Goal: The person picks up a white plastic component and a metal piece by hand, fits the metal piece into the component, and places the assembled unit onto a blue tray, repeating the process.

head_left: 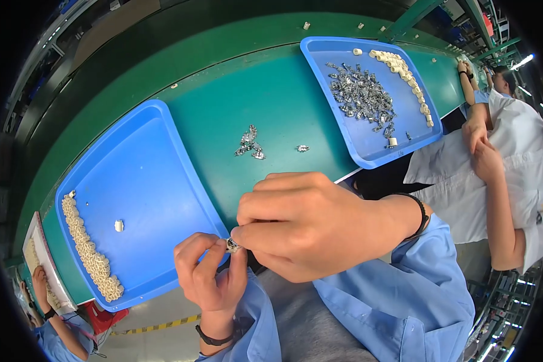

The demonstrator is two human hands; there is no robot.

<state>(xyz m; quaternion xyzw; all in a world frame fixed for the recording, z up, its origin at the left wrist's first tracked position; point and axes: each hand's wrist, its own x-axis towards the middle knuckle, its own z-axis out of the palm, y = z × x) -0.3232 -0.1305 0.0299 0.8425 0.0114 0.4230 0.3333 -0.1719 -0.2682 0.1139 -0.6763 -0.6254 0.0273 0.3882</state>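
Note:
My left hand (pixel 208 271) and my right hand (pixel 308 224) meet over the near edge of the bench, fingertips touching. Between them is a small shiny metal part (pixel 231 245), pinched by thumb and fingers of both hands; the rest of it is hidden. To their left lies a blue tray (pixel 154 181) with a band of cream-coloured small parts (pixel 90 256) along its left side and a single one (pixel 119 225) apart. Beyond my hands, a small cluster of metal parts (pixel 250 145) and one loose metal part (pixel 303 148) rest on the green bench top.
A second blue tray (pixel 368 161) at the right holds a heap of metal parts (pixel 362 93) and a row of cream cylinders (pixel 407 75). Co-workers sit on both sides: one in white (pixel 495 175) at right, another's hand (pixel 40 283) by a white tray (pixel 42 253) at far left.

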